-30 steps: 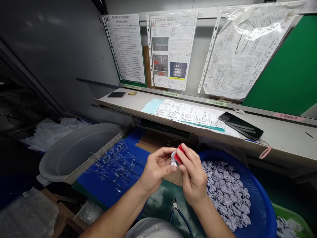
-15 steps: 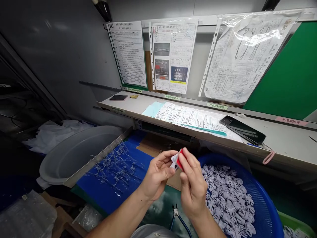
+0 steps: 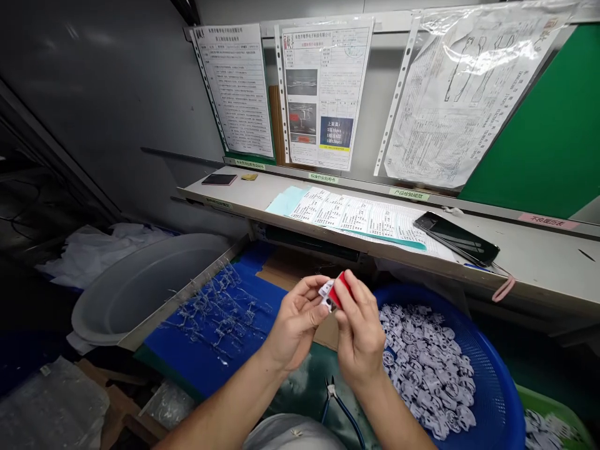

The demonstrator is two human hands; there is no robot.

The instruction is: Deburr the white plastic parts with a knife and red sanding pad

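Note:
In front of me my left hand (image 3: pixel 297 322) pinches a small white plastic part (image 3: pixel 325 290) between thumb and fingers. My right hand (image 3: pixel 360 331) is closed on a flat red piece (image 3: pixel 339 290), pressed against the white part; fingers hide much of both. To the right, a blue basket (image 3: pixel 504 369) holds a heap of similar white parts (image 3: pixel 429 369). Below my hands, cutting pliers (image 3: pixel 332 392) with dark blue handles lie on the dark green surface, jaws pointing away from me.
Clear plastic runners (image 3: pixel 220 319) lie across a blue sheet (image 3: pixel 187 369) at left, beside a large grey tub (image 3: pixel 154 275). Above the bench runs a shelf (image 3: pixel 539 256) bearing papers (image 3: pixel 351 211) and a phone (image 3: pixel 457 239). A green bin (image 3: pixel 562 406) stands at far right.
My view has shifted slightly. Both hands stay close together, still holding the white part and the red piece, with the red piece turned a little.

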